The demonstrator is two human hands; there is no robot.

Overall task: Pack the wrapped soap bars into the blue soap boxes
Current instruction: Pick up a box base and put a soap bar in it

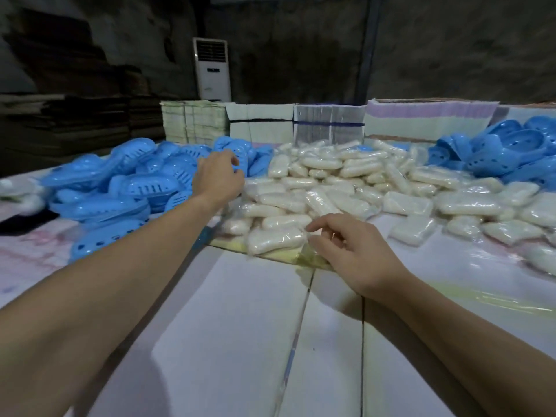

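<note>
A large heap of white soap bars in clear wrap point(331, 182) covers the middle of the table. Blue slotted soap boxes point(126, 182) are piled to its left, and blue perforated box halves point(511, 145) are piled at the far right. My left hand point(218, 176) is stretched out over the edge of the left blue pile, its fingers curled at a blue box; whether it grips one I cannot tell. My right hand point(352, 251) hovers at the near edge of the soap heap, fingers spread, touching the clear wrap beside a wrapped bar point(273, 240).
Stacks of flat printed cartons and bundled sheets point(301, 121) line the table's far edge. A white standing air conditioner point(212, 69) is behind them. Dark stacked cardboard point(75, 115) stands at the back left. The white table top point(240, 326) stretches toward me.
</note>
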